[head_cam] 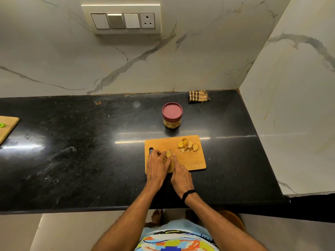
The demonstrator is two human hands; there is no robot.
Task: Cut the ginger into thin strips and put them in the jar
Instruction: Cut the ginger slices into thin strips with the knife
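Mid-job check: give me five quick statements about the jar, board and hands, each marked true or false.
1. The jar has its lid on. True.
2. The right hand holds the knife. True.
3. The ginger slices lie on the counter beside the board. False: they lie on the cutting board, at its far right corner.
4. The left hand rests idle off the board. False: it holds the ginger piece on the board.
5. A checked cloth lies by the back wall, apart from the jar. True.
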